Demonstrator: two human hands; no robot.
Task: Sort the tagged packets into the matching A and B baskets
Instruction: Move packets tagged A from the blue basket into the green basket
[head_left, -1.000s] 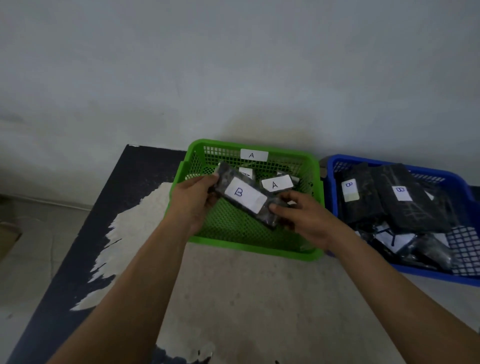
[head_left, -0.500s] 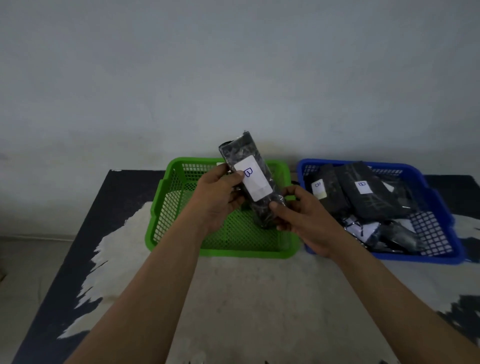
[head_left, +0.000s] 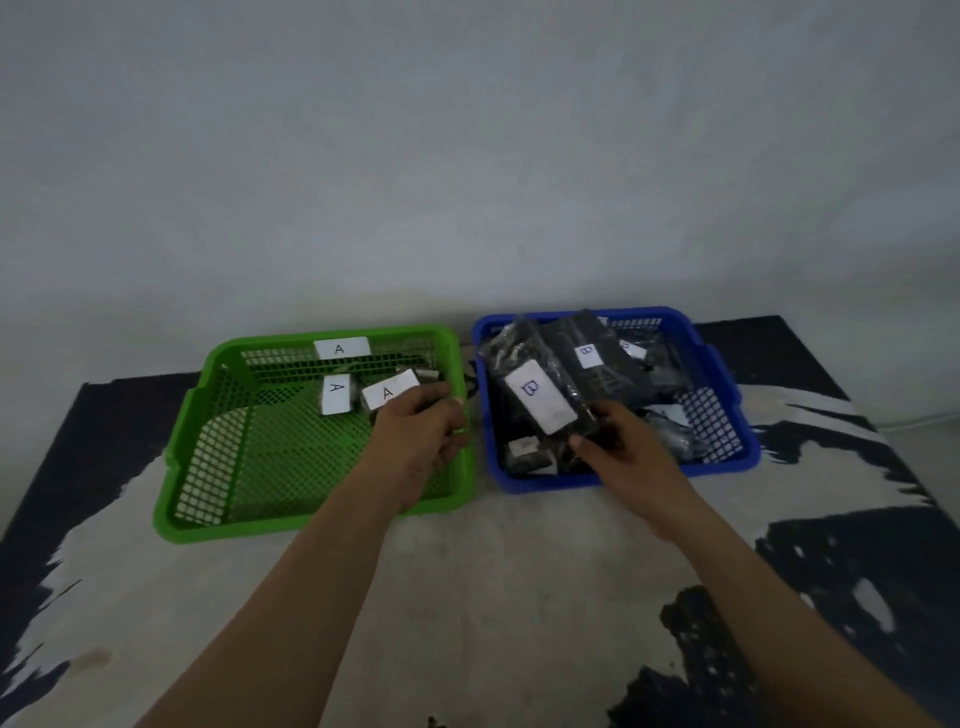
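Moved black plastic B-tagged packet over blue mesh basket, pinched in right hand. Let go with left hand, loosely curled, empty.

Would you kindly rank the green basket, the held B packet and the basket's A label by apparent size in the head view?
Largest to smallest: green basket, held B packet, A label.

I see a table with a dark top. Its coating is worn to a pale patch across the middle, and dark areas remain at the left edge and right side. Behind it stands a plain grey wall.
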